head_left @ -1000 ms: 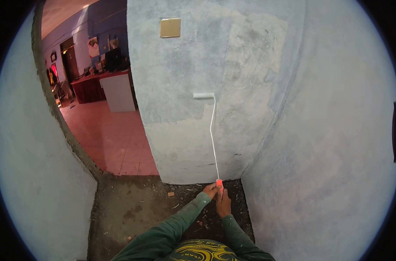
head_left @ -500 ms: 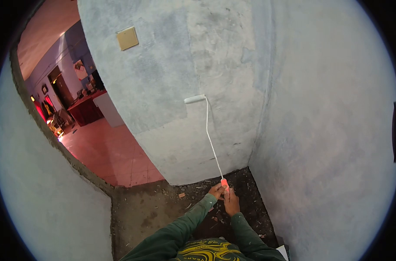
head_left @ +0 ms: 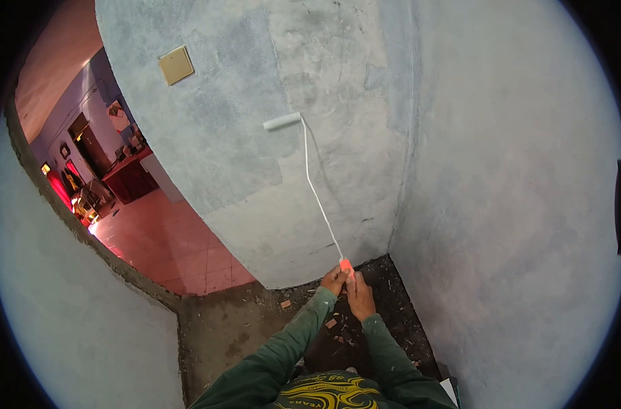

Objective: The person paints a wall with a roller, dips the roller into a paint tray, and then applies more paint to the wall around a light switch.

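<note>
A paint roller point(head_left: 282, 122) with a white sleeve and a long thin white rod lies against the wall ahead point(head_left: 242, 157), which shows patches of blue-grey and paler paint. Its orange-red handle point(head_left: 346, 266) is at the lower middle, tilted up to the left. My left hand point(head_left: 334, 279) wraps round the handle from the left side. Just below and to the right, my right hand point(head_left: 359, 297) also grips the handle, its fingers closed. Both arms wear green sleeves.
A beige switch plate point(head_left: 176, 65) sits on the wall at upper left. Beyond the doorway at left, a room has a pink tiled floor point(head_left: 181, 242) and a dark red desk point(head_left: 130, 176). Debris such as a brick chip point(head_left: 285, 305) lies on the rough floor. Another painted wall point(head_left: 515, 204) stands at right.
The roller has moved up and to the left along the wall, and both hands have risen slightly with the handle. The view has shifted a little.
</note>
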`<state>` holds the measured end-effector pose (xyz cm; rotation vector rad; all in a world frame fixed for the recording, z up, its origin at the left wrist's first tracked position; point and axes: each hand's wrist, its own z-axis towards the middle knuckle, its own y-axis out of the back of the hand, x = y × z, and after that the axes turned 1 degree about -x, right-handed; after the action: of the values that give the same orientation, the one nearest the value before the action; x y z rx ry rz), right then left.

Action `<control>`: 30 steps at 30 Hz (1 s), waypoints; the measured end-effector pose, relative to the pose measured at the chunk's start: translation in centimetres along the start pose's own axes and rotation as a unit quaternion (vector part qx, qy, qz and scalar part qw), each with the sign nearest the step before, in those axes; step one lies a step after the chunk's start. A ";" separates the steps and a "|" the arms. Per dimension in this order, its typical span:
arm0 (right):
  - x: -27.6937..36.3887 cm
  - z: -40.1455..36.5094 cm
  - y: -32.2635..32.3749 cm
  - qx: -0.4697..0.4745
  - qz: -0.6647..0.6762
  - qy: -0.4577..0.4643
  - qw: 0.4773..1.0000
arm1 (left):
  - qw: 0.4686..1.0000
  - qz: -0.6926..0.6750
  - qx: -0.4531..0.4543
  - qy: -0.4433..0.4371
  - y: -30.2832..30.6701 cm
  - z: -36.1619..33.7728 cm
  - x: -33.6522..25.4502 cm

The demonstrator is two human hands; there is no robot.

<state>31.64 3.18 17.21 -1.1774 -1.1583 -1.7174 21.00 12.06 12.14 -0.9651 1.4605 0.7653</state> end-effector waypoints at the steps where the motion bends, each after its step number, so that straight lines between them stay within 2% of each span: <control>1: -0.2 0.0 -0.1 0.000 0.001 -0.001 1.000 | 1.000 0.006 -0.009 -0.012 0.0 0.1 -0.3; 5: -1.7 -0.1 -0.6 -0.015 -0.013 0.014 1.000 | 1.000 0.012 -0.002 -0.002 -0.1 0.1 0.8; 7: -3.4 -1.1 -0.8 -0.014 -0.015 0.011 1.000 | 0.997 -0.002 -0.017 0.073 -0.7 -0.6 2.2; 11: -6.0 -2.6 -0.7 -0.010 -0.039 -0.020 0.999 | 0.994 -0.015 -0.019 0.111 -1.5 -0.9 5.1; 12: -6.1 -2.5 -0.6 -0.009 -0.035 -0.037 0.999 | 0.994 -0.010 -0.031 0.101 -1.8 -0.9 4.8; 14: -5.9 -1.5 -0.4 -0.013 -0.030 -0.017 0.999 | 0.995 -0.004 -0.041 0.092 -2.2 -0.9 3.8; 18: -3.3 1.4 0.6 0.002 -0.004 0.036 0.999 | 0.991 0.077 -0.064 -0.090 -1.6 1.6 1.3; 19: -2.8 2.0 0.8 0.002 -0.005 0.033 0.999 | 0.991 0.076 -0.064 -0.088 -1.6 2.1 0.8; 21: -2.0 2.9 0.9 0.007 0.017 0.033 0.999 | 0.994 0.054 -0.076 -0.052 -1.7 2.3 -1.2; 24: -1.6 1.9 1.3 -0.001 -0.004 0.033 0.999 | 0.998 0.027 -0.051 -0.023 -1.5 2.7 0.9; 25: -3.2 1.4 1.0 -0.002 -0.004 0.036 0.999 | 0.998 0.028 -0.052 -0.026 -1.7 2.2 2.0; 27: -7.6 0.2 0.0 -0.007 -0.020 0.020 1.000 | 0.997 0.007 -0.061 0.055 -2.5 1.0 4.0; 30: -8.7 -0.8 -0.1 -0.005 -0.038 -0.023 0.999 | 0.993 -0.004 -0.083 0.082 -3.3 -0.1 4.1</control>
<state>33.97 3.15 8.76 -1.1982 -1.2387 -1.7628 23.91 9.98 8.30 -1.1828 1.5518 0.8262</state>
